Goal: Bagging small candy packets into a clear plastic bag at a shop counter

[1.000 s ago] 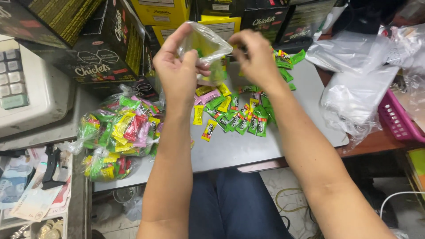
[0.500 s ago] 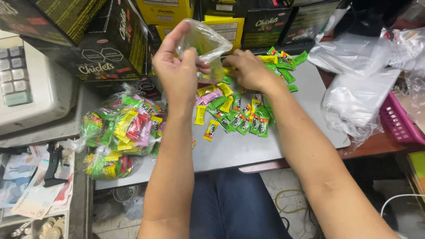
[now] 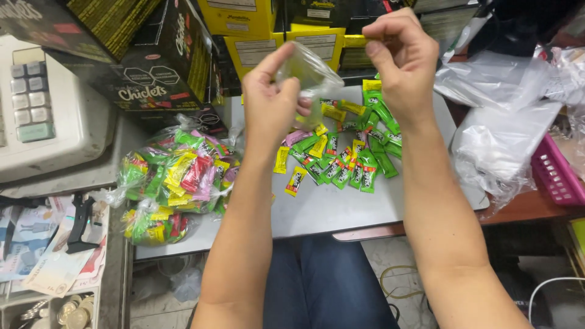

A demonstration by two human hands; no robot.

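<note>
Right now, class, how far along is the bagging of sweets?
Done: two filled, knotted bags lie at the left of the grey tray. In hand: the left hand holds a small clear bag, apparently empty; the right hand is raised beside it. Left: loose sweets lie scattered on the tray.

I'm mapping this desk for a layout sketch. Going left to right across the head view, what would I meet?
Cash register → filled candy bags → left hand holding a clear bag → loose candies → right hand → empty plastic bags → pink basket.
</note>
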